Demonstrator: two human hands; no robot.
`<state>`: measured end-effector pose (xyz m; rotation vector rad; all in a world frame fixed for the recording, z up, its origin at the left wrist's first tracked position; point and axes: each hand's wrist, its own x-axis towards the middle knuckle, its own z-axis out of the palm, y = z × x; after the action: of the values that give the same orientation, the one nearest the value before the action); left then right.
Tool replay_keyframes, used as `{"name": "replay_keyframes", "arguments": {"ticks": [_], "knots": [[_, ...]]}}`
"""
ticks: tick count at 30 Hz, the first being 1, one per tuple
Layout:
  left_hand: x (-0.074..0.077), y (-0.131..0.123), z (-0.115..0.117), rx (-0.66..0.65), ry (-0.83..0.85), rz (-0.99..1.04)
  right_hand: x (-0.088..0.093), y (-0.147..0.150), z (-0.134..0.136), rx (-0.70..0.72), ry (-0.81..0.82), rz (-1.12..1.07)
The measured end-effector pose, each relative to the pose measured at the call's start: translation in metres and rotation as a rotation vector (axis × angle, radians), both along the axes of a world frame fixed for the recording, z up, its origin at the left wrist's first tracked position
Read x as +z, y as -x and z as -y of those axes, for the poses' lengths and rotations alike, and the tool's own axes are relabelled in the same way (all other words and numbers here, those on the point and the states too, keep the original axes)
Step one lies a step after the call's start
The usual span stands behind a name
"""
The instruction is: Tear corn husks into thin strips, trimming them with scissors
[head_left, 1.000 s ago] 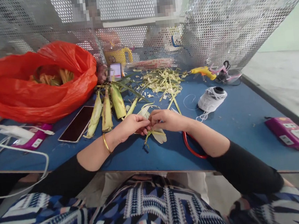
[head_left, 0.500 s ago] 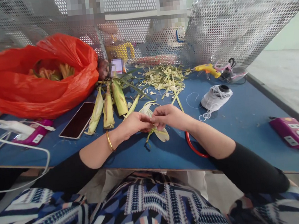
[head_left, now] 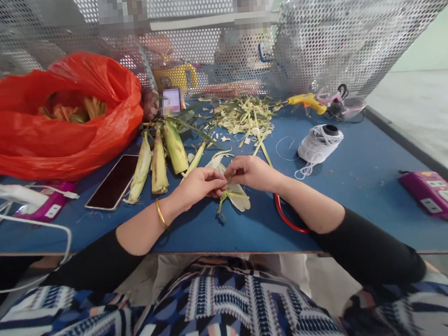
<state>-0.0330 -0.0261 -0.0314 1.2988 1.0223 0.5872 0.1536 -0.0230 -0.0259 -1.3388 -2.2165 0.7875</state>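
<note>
My left hand (head_left: 199,185) and my right hand (head_left: 250,172) meet fingertip to fingertip over the blue table (head_left: 221,231), both pinched on a small bundle of pale corn husk (head_left: 234,197) that hangs below them and rests on the table. A gold bangle (head_left: 160,214) sits on my left wrist. Several corn husk pieces (head_left: 158,160) lie side by side just beyond my left hand. A red ring-shaped handle (head_left: 287,219) shows under my right forearm.
An orange plastic bag (head_left: 55,117) of husks fills the far left. A dark phone (head_left: 112,181) lies beside it. Husk scraps (head_left: 245,116), a yellow glue gun (head_left: 306,101), a white thread spool (head_left: 318,144), two pink power strips (head_left: 436,199) and a perforated metal screen (head_left: 333,27) surround the area.
Both hands stay pinched together on the husk bundle, with only small finger shifts. The view has swayed slightly.
</note>
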Motion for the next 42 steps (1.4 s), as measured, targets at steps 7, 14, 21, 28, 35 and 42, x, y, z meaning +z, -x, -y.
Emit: {"name": "replay_keyframes", "arguments": {"ticks": [7, 14, 21, 28, 35, 42], "knots": [[0.002, -0.002, -0.001, 0.07, 0.039, 0.006, 0.0, 0.003, 0.002, -0.025, -0.14, 0.033], [0.0, -0.002, -0.003, 0.071, 0.057, 0.025, 0.002, 0.001, 0.002, -0.024, -0.106, -0.014], [0.001, -0.002, -0.003, 0.071, 0.067, 0.037, -0.001, 0.008, 0.005, -0.02, -0.082, 0.001], [0.002, -0.004, -0.003, 0.126, 0.085, 0.037, -0.001, 0.004, 0.003, -0.07, -0.104, 0.028], [-0.001, -0.004, -0.005, 0.159, 0.077, -0.009, 0.006, 0.002, 0.005, 0.081, -0.027, 0.062], [0.001, -0.003, -0.004, 0.188, 0.048, -0.002, -0.006, 0.009, 0.003, -0.077, 0.142, -0.442]]}}
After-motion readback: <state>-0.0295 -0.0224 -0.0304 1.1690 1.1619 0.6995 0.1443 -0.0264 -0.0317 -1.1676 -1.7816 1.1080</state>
